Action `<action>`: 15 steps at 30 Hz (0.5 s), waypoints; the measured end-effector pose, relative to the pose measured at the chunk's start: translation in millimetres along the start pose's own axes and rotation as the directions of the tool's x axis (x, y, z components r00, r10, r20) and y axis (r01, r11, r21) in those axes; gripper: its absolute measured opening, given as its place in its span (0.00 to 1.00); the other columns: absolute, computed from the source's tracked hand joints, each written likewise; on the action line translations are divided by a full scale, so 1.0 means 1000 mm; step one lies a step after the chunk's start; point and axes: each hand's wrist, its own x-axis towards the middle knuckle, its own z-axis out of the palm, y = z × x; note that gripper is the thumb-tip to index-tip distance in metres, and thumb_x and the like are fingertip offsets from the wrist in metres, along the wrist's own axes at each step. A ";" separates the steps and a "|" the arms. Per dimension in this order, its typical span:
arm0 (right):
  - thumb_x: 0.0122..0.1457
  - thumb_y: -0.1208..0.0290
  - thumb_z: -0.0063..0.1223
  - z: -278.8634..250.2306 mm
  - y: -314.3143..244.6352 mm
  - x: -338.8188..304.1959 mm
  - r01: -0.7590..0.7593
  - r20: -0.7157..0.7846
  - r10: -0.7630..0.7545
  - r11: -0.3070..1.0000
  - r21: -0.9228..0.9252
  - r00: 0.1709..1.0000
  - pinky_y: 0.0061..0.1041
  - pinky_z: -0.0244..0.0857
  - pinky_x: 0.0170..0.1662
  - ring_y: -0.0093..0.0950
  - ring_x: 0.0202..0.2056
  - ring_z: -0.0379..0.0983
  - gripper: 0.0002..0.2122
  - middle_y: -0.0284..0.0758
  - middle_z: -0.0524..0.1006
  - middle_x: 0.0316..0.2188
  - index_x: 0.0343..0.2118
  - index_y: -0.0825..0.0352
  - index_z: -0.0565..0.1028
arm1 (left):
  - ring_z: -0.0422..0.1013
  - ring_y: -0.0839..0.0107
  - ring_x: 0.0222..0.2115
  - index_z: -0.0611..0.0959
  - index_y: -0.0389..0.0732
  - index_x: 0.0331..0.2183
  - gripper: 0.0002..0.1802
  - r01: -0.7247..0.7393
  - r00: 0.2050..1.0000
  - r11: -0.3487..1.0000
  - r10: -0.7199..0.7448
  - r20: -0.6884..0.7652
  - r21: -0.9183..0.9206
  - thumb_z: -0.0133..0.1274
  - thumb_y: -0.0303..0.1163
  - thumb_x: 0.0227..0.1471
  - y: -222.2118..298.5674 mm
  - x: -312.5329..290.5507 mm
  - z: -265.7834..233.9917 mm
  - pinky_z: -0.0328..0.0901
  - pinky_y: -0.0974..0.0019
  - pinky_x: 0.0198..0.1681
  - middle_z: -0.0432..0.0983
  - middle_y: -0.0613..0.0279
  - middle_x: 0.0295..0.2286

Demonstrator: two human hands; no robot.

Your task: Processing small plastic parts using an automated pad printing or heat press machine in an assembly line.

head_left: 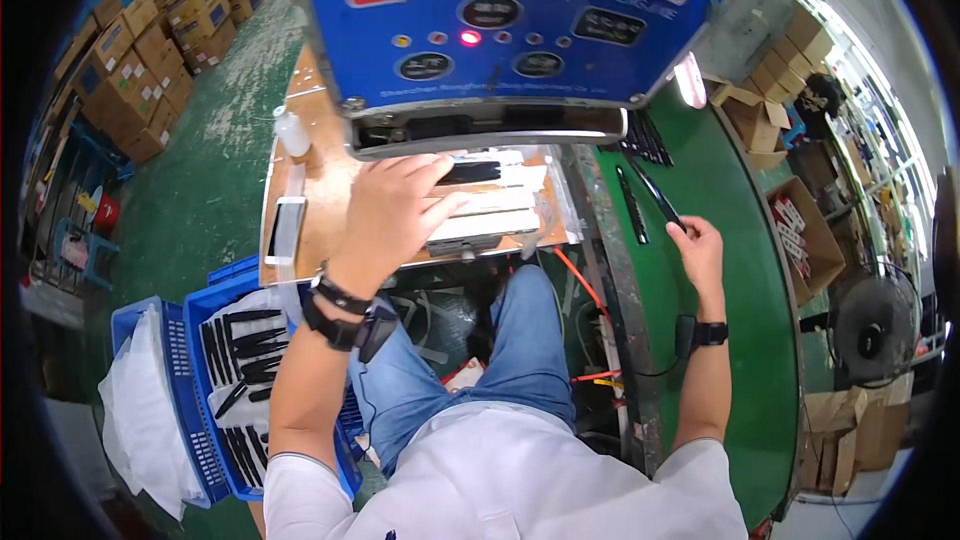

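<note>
My left hand [390,210] reaches under the blue machine head [490,20], over a pale metal fixture [485,202]. Its fingers are stretched out, thumb apart, beside a black flat piece [470,173] lying in that fixture. Whether the fingertips touch the piece I cannot tell. On the right, my right hand [700,245] pinches the near end of a long slim black piece [655,192] above the green belt surface [740,360]. A similar black piece [632,205] lies just left of it, with several more [650,140] bunched farther back.
On the wooden table [330,180] stand a white bottle [291,132] and a phone-like device [287,230]. Blue crates [195,410] at my lower left hold several black pieces on white sheeting. Cartons [810,250] and a fan [870,330] stand beyond the belt.
</note>
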 end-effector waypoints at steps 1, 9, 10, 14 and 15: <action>0.56 0.70 0.70 0.000 0.021 -0.006 -0.018 -0.019 0.017 1.000 -0.023 1.000 0.23 0.62 0.31 0.19 0.26 0.65 0.12 0.29 0.74 0.24 0.39 0.71 0.83 | 0.75 0.57 0.46 0.85 0.42 0.49 0.22 -0.042 0.999 0.998 0.042 -0.001 0.054 0.67 0.34 0.50 0.006 0.001 -0.012 0.66 0.53 0.51 0.81 0.55 0.47; 0.58 0.62 0.67 0.062 0.054 -0.018 0.070 -0.015 -0.078 0.949 -0.309 0.997 0.34 0.73 0.39 0.33 0.31 0.80 0.17 0.42 0.83 0.30 0.43 0.70 0.84 | 0.73 0.54 0.53 0.84 0.40 0.49 0.21 0.407 0.886 0.892 -0.332 -0.324 0.199 0.67 0.31 0.52 -0.020 -0.194 -0.056 0.66 0.55 0.55 0.78 0.51 0.50; 0.59 0.63 0.66 0.061 0.040 -0.018 -0.006 0.030 0.013 0.973 -0.232 0.999 0.33 0.74 0.41 0.34 0.33 0.80 0.16 0.42 0.83 0.32 0.44 0.70 0.83 | 0.73 0.54 0.52 0.84 0.40 0.49 0.20 0.552 0.800 0.822 -0.473 -0.370 0.143 0.66 0.29 0.53 -0.030 -0.229 -0.058 0.67 0.55 0.54 0.78 0.51 0.49; 0.62 0.66 0.60 0.047 0.079 0.006 0.141 0.131 -0.106 0.945 -0.294 0.986 0.29 0.72 0.45 0.31 0.37 0.79 0.20 0.46 0.84 0.37 0.51 0.78 0.79 | 0.75 0.54 0.46 0.85 0.38 0.46 0.16 0.833 0.486 0.554 -0.726 -0.487 0.006 0.64 0.31 0.55 -0.057 -0.360 -0.069 0.69 0.57 0.52 0.79 0.49 0.44; 0.62 0.66 0.60 0.049 0.092 0.018 0.145 0.134 -0.112 0.952 -0.271 0.985 0.30 0.73 0.46 0.32 0.38 0.80 0.21 0.47 0.84 0.38 0.52 0.79 0.78 | 0.75 0.54 0.44 0.85 0.37 0.45 0.16 0.889 0.359 0.450 -0.804 -0.475 -0.090 0.64 0.32 0.55 -0.053 -0.393 -0.074 0.70 0.57 0.50 0.79 0.49 0.43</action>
